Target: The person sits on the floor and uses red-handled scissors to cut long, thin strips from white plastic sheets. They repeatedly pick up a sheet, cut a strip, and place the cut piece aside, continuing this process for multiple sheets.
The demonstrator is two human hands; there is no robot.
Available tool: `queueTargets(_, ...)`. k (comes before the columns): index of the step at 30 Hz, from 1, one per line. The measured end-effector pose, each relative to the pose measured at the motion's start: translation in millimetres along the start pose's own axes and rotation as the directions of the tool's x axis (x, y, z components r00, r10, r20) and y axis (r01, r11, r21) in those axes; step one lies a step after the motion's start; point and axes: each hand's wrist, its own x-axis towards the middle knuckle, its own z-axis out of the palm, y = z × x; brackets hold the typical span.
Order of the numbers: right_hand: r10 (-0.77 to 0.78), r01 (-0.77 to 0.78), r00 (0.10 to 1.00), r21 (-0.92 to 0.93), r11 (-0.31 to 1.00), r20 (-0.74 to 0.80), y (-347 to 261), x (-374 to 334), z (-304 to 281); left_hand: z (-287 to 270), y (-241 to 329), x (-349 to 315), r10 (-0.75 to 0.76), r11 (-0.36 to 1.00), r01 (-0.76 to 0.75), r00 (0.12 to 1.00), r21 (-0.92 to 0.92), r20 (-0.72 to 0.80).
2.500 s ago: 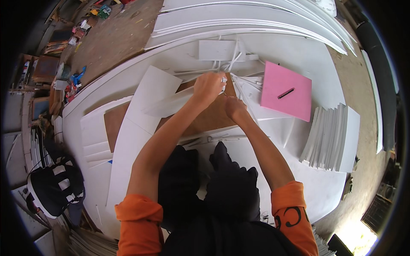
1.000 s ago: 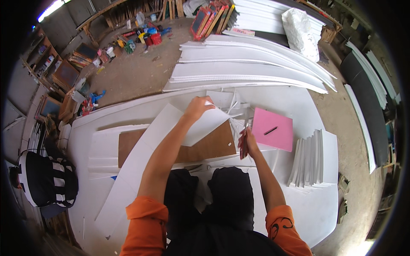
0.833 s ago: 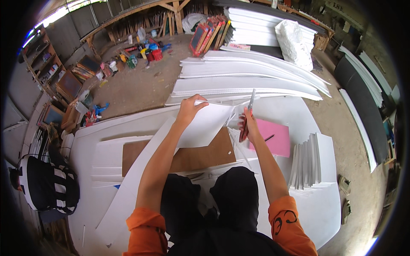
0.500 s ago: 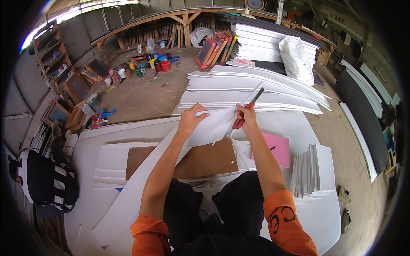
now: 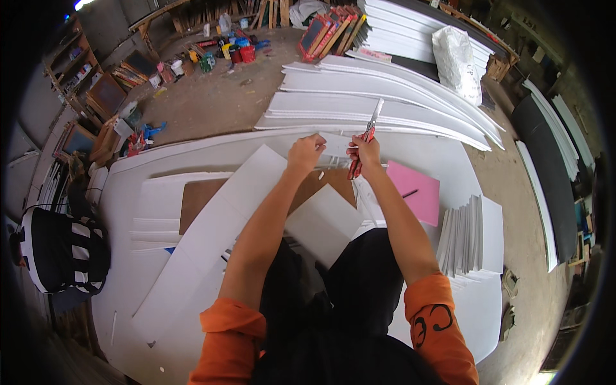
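Note:
My right hand (image 5: 366, 154) is closed round a red utility knife (image 5: 354, 169), its long blade pointing up and away. Close by on the left, my left hand (image 5: 307, 153) is closed with its fingertips together; whatever it pinches is too small to make out. A small white piece (image 5: 335, 145) shows between the two hands, and I cannot tell which one holds it. Below them a white, roughly square sheet (image 5: 326, 219) rests tilted over the brown board (image 5: 203, 200) and near my knees. A long white sheet (image 5: 215, 221) slants under my left forearm.
A pink sheet (image 5: 420, 204) with a black pen (image 5: 410, 193) on it lies right of my right forearm. Further right stands a row of white pieces (image 5: 463, 234). Large white sheets (image 5: 378, 106) are stacked ahead. A black-and-white bag (image 5: 61, 250) sits at the left.
The squarish white sheet has left my left hand and now lies below, near my knees. My left hand has moved slightly right, toward the knife. The view has tipped downward.

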Motion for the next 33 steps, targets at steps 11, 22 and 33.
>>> queueTargets(11,0.236,-0.088,0.968,-0.754,0.651,0.091,45.2,33.3,-68.0,2.2,-66.9,-15.5,-0.266,0.873,-0.027,0.810,0.486,0.523)
queueTargets(22,0.303,0.108,0.925,-0.925,0.365,0.227,201.2,22.1,-92.8,145.7,-103.9,-104.6,-0.353,0.935,0.329,0.888,0.130,0.295)
queueTargets(33,0.101,0.101,0.979,-0.848,0.521,0.179,169.6,41.1,-60.9,137.6,-91.7,-63.9,-0.277,0.945,0.307,0.934,-0.110,0.227)
